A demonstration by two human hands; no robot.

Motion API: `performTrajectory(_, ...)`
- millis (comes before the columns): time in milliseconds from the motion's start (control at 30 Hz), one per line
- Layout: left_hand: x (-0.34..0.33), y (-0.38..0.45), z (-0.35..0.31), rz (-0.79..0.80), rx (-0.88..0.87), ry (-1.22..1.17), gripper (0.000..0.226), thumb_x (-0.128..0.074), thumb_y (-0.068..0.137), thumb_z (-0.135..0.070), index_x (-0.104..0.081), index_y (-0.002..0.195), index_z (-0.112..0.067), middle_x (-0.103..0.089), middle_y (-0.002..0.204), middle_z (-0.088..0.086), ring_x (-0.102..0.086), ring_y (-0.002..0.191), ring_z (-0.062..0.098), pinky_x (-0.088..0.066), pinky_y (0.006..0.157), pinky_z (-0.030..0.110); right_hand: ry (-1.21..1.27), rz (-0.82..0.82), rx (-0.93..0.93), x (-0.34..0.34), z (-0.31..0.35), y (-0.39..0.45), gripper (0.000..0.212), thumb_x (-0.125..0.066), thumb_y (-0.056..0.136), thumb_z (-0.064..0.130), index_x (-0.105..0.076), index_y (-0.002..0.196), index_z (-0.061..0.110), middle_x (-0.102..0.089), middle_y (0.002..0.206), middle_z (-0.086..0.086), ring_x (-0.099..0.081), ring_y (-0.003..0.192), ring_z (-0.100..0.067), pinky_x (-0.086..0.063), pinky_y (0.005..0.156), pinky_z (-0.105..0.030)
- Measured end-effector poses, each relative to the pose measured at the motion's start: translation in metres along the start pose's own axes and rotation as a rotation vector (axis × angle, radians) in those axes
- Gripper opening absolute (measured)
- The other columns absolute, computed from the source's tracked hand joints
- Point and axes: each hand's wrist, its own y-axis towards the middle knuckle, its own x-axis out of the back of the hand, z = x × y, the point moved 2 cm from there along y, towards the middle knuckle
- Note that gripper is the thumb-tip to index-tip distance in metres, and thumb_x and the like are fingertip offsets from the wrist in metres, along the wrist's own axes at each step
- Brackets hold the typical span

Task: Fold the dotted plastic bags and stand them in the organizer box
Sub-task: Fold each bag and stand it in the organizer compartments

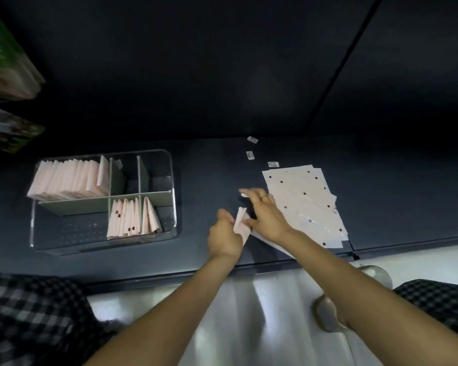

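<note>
A folded pale pink dotted bag (240,225) stands on edge on the dark table between my hands. My left hand (224,233) grips it from the left. My right hand (263,213), with a ring on one finger, touches it with the thumb side while its fingers spread flat above the table. To the right lies a flat stack of dotted plastic bags (306,202). At the left stands a clear organizer box (169,165) with grey dividers; several folded bags (134,217) stand in its front middle compartments and more (69,180) in the back left one.
Three small white labels (251,155) lie on the table behind the stack. The table's front edge (169,276) runs just below my wrists. Colourful packages (8,62) lean at the far left. Checked cloth (24,313) shows at both lower corners.
</note>
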Motion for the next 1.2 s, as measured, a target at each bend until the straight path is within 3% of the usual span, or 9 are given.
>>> performTrajectory(67,0.027,0.0,-0.008,0.057,-0.211,0.219,0.028,-0.045,0.081,0.005,-0.035,0.099,-0.014,-0.06,0.093,0.015,-0.056,0.085,0.035,-0.037,0.064,0.035,-0.188,0.041,0.212,0.01,0.017,-0.005,0.068,-0.064,0.082,0.014,-0.034,0.142,0.027,-0.042,0.139,0.002,-0.033,0.124,-0.02,-0.03,0.101,-0.031)
performTrajectory(133,0.057,0.003,-0.011,0.118,-0.375,0.385,0.03,-0.045,0.08,0.005,-0.036,0.104,-0.011,-0.06,0.093,0.016,-0.056,0.087,0.037,-0.041,0.067,0.039,-0.335,0.086,0.307,0.014,0.038,-0.01,0.041,-0.059,0.086,0.025,-0.052,0.126,0.024,-0.058,0.118,0.001,-0.042,0.118,-0.02,-0.025,0.089,-0.028)
performTrajectory(267,0.113,0.009,-0.002,0.127,-0.589,0.441,0.023,-0.05,0.083,-0.002,-0.043,0.103,-0.009,-0.06,0.087,0.012,-0.054,0.088,0.031,-0.044,0.075,0.043,-0.197,0.017,0.19,0.009,0.08,-0.016,0.012,-0.055,0.089,0.029,-0.062,0.094,0.02,-0.066,0.089,-0.005,-0.057,0.092,-0.026,-0.037,0.068,-0.031)
performTrajectory(400,0.155,0.021,0.044,-0.189,-0.545,0.578,0.022,-0.057,0.091,-0.028,-0.058,0.107,-0.013,-0.055,0.104,0.008,-0.049,0.099,0.027,-0.041,0.084,0.037,0.051,-0.127,0.011,0.004,0.114,-0.003,0.009,-0.058,0.085,0.023,-0.058,0.077,0.02,-0.061,0.07,0.002,-0.058,0.077,-0.024,-0.045,0.065,-0.031)
performTrajectory(467,0.162,0.026,0.07,-0.144,-0.482,0.751,0.029,-0.047,0.095,-0.04,-0.06,0.11,-0.019,-0.049,0.111,0.007,-0.044,0.104,0.026,-0.038,0.086,0.037,0.163,-0.146,-0.036,-0.004,0.131,0.004,0.009,-0.059,0.085,0.021,-0.06,0.076,0.017,-0.057,0.064,0.003,-0.057,0.073,-0.024,-0.044,0.065,-0.031)
performTrajectory(567,0.165,0.029,0.093,-0.095,-0.487,0.866,0.035,-0.038,0.095,-0.05,-0.06,0.109,-0.027,-0.044,0.111,0.004,-0.039,0.108,0.024,-0.034,0.083,0.036,0.112,-0.116,0.005,-0.022,0.157,0.013,0.012,-0.056,0.085,0.02,-0.066,0.087,0.014,-0.061,0.07,-0.002,-0.059,0.077,-0.027,-0.043,0.063,-0.031)
performTrajectory(833,0.173,0.026,0.107,-0.145,-0.528,0.778,0.03,-0.041,0.096,-0.04,-0.062,0.11,-0.024,-0.044,0.107,0.002,-0.04,0.102,0.023,-0.032,0.078,0.034,-0.292,-0.039,-0.01,-0.067,0.192,0.041,0.014,-0.049,0.089,0.009,-0.061,0.091,0.003,-0.064,0.1,-0.018,-0.061,0.092,-0.039,-0.038,0.063,-0.032)
performTrajectory(1033,0.178,0.025,0.11,-0.155,-0.494,0.65,0.025,-0.047,0.095,-0.029,-0.059,0.114,-0.019,-0.048,0.112,0.004,-0.041,0.105,0.023,-0.037,0.083,0.036,-0.099,0.104,-0.15,-0.08,0.195,0.049,0.032,-0.043,0.097,0.026,-0.063,0.098,0.001,-0.064,0.107,-0.021,-0.059,0.101,-0.039,-0.044,0.074,-0.034)
performTrajectory(1200,0.177,0.023,0.105,-0.171,-0.546,0.644,0.029,-0.048,0.095,-0.029,-0.056,0.123,-0.027,-0.049,0.111,0.005,-0.043,0.101,0.025,-0.04,0.08,0.038,0.002,0.202,-0.125,-0.072,0.194,0.044,0.027,-0.043,0.095,0.015,-0.064,0.099,0.0,-0.063,0.11,-0.024,-0.058,0.1,-0.036,-0.045,0.08,-0.034)
